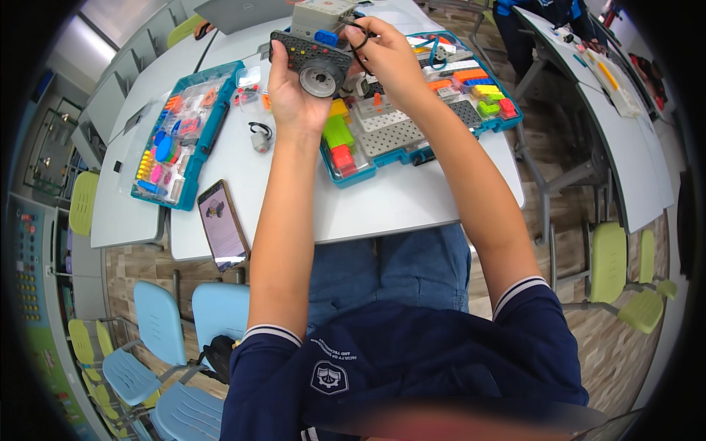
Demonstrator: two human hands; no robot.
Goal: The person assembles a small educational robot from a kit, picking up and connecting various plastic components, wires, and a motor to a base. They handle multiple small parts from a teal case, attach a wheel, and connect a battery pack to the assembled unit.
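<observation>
Up over the far part of the white table I hold a small wheeled robot model (pixel 309 55), built of dark grey perforated pieces with a light grey box on top, a blue piece and a grey wheel. My left hand (pixel 300 103) supports it from below and the left, its thumb raised along the side. At the model's right, my right hand (pixel 390 62) pinches a black cable (pixel 355 50) that loops near the box. Behind the hands lies an open teal case (pixel 397 137) of coloured building pieces, partly hidden by my right forearm.
A second teal case (pixel 193 176) with small coloured parts stands at the left. Nearby are a grey part with a black cable (pixel 260 138) and a phone (pixel 223 224) at the table's near edge. A laptop (pixel 239 18) and another person's hand (pixel 203 29) are at the back.
</observation>
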